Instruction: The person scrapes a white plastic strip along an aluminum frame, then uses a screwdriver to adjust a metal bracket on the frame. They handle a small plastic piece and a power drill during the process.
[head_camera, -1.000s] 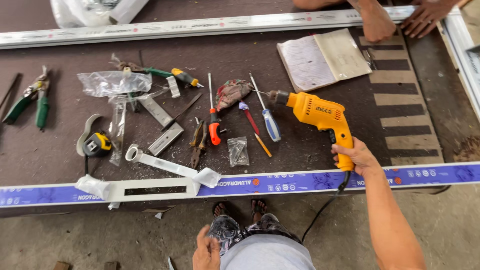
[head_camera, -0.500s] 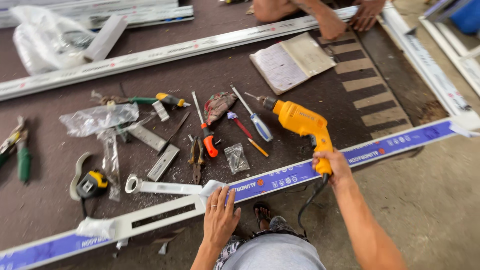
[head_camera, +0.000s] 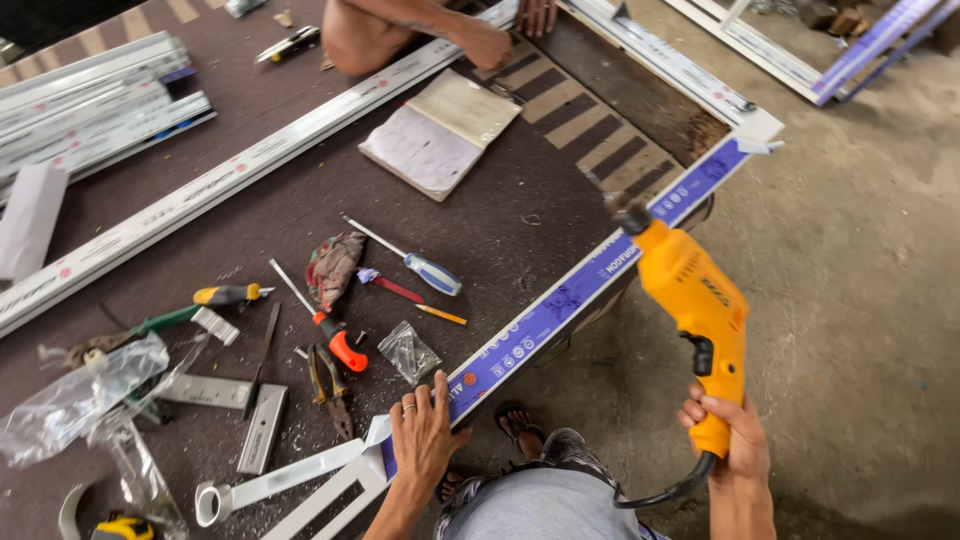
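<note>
My right hand (head_camera: 728, 440) grips the handle of an orange electric drill (head_camera: 692, 300), held up off the bench with its bit pointing away from me, near the far end of a long white profile (head_camera: 570, 300) covered in blue film. My left hand (head_camera: 425, 435) rests flat on that profile at the bench's near edge, fingers spread. The drill's black cord (head_camera: 665, 492) curls down below my right hand.
Loose tools lie on the dark bench: blue-handled screwdriver (head_camera: 425, 268), orange-handled screwdriver (head_camera: 335, 340), pliers (head_camera: 330, 385), a rag (head_camera: 333, 265), small plastic bags (head_camera: 408, 350), metal brackets (head_camera: 262, 425). An open notebook (head_camera: 440, 135) lies further back. Another person's arm (head_camera: 420, 25) reaches over a white profile (head_camera: 250, 170).
My right hand has lifted the drill off the bench and swung it out to the right. My left hand has come up and settled on the blue-filmed profile. The view has turned right.
</note>
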